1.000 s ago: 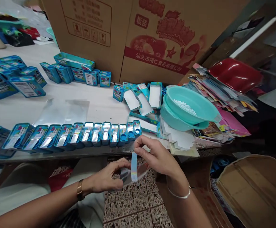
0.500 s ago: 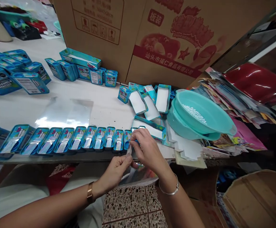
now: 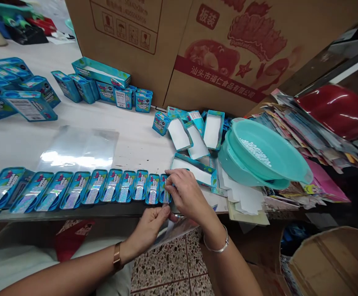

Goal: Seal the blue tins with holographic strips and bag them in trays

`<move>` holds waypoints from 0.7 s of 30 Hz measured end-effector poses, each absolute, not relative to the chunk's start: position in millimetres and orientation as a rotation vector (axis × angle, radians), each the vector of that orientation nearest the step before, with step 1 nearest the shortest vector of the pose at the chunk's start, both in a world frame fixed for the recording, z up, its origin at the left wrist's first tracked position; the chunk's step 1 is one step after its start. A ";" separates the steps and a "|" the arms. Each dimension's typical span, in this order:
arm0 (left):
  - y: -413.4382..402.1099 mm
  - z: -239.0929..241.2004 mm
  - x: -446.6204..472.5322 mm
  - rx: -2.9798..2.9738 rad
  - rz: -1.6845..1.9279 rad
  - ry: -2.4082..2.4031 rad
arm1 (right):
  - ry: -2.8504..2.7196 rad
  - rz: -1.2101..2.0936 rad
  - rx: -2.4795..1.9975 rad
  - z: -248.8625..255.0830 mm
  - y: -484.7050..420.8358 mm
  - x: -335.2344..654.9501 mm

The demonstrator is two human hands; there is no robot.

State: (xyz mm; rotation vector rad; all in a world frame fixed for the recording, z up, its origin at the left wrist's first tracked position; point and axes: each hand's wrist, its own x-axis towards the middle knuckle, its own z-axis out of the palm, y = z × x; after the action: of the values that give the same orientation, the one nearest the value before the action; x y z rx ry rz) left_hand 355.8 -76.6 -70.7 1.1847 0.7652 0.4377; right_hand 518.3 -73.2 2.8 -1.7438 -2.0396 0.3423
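A row of small blue candy boxes [image 3: 113, 186] stands along the table's front edge, each with a shiny silvery sticker [image 3: 91, 194] on its lower face. My left hand [image 3: 154, 224] is closed, thumb and fingers pinching a clear shiny plastic sheet [image 3: 179, 230] that hangs below the edge. Over the row's right end, my right hand [image 3: 187, 193] is curled, its fingertips pinching a narrow silvery sticker strip against the last visible box [image 3: 163, 189]. The fingers partly hide that box and the strip.
Behind lie a clear sheet [image 3: 80, 144], more blue boxes [image 3: 32, 105] and open blue trays [image 3: 212, 129]. Turquoise bowls [image 3: 277, 152] with white pellets stand at right, beside stacked wrappers [image 3: 314, 131]. A large carton [image 3: 129, 65] blocks the back; an open carton [image 3: 333, 263] is low right.
The strip between my hands has come down onto the end box, my right fingertips shifting slightly lower. The view has shifted a little, so the row appears further left and lower.
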 end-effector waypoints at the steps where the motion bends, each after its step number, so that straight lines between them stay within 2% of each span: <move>1: -76.6 -70.9 355.6 1.189 0.443 0.768 | -2.048 0.351 -1.741 2.4 -72.1 518.7; 21: -80.6 -65.3 348.2 1.249 0.434 0.708 | -2.092 0.413 -1.791 12.2 -74.0 518.0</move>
State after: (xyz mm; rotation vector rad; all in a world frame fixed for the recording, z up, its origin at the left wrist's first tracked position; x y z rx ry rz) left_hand 348.2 -80.6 -65.3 1.2488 0.7081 0.4339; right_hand 518.0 -74.0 12.2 -1.7909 -2.0916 0.4130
